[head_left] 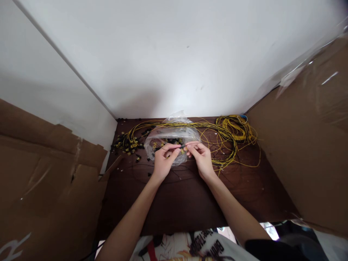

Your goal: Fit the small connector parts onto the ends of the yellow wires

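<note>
My left hand (165, 159) and my right hand (201, 157) meet above the middle of the table, each closed in a pinch. Between their fingertips runs a thin black wire (183, 146), a slightly thicker dark stretch of it showing in the gap. Exactly how its ends join or pass there is too small to tell. Just behind and under the hands lies a clear plastic bag (149, 142) with small yellow and black parts in it. A long bundle of yellow and black wires (168, 124) stretches across behind the fingers.
Yellow and black connectors (130, 142) are heaped at the left end of the bundle. A coil of yellow wire (239, 128) lies at the back right. Cardboard (307, 137) and another cardboard panel (49, 181) flank the dark wooden table (185, 203), with a white wall (174, 65) behind.
</note>
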`<state>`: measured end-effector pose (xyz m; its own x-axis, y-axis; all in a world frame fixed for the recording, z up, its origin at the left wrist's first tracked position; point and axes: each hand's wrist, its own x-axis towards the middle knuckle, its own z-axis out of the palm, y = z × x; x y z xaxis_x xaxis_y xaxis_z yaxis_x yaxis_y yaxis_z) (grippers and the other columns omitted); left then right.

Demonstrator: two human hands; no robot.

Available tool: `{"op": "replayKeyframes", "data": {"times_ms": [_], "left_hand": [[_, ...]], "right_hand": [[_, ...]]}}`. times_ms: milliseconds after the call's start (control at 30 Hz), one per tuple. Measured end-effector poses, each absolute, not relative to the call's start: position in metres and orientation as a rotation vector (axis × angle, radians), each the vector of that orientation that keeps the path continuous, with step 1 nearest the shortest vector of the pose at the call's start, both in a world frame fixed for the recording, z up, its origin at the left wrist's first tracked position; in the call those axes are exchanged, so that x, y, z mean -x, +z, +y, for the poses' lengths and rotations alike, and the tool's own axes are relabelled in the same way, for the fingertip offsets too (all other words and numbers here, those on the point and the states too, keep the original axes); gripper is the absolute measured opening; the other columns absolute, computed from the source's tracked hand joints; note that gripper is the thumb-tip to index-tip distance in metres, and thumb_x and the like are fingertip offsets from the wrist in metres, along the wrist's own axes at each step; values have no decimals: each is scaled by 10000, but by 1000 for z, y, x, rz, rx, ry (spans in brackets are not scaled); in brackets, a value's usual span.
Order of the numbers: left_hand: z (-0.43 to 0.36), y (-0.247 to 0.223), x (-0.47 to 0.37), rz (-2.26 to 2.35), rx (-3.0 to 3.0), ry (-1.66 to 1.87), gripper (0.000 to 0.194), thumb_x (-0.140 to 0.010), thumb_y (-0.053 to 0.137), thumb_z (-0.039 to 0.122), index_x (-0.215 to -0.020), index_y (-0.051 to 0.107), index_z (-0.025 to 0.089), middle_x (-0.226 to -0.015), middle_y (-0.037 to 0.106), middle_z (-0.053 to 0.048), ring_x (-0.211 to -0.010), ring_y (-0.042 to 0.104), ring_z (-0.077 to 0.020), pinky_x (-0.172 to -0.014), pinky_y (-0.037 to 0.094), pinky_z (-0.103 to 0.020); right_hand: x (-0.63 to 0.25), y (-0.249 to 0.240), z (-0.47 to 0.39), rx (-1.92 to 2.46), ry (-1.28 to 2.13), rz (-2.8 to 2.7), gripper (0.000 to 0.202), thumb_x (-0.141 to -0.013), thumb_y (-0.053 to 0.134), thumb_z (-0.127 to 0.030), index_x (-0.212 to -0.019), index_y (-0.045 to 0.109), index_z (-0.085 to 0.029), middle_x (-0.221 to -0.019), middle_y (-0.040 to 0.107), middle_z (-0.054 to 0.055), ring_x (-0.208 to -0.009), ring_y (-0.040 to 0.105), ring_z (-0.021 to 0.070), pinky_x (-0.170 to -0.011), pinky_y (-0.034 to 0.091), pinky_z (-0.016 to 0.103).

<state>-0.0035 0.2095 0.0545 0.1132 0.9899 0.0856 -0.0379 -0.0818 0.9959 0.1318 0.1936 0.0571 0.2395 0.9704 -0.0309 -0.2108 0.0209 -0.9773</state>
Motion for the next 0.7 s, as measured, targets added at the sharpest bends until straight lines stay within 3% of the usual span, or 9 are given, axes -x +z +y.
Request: {"op": "replayKeyframes", "data": {"times_ms": [700], "left_hand": [[210,54,4,1080,-1375,1216,141,-727,654,216,-852,692,162,-863,670,-48,-782,599,-135,-662,461,-210]], "right_hand": [[-132,56,193,1114,1180,-881,172,-722,672,-313,-820,645,-175,-667,645,-5,-548,533,92,-516,406,212]]}}
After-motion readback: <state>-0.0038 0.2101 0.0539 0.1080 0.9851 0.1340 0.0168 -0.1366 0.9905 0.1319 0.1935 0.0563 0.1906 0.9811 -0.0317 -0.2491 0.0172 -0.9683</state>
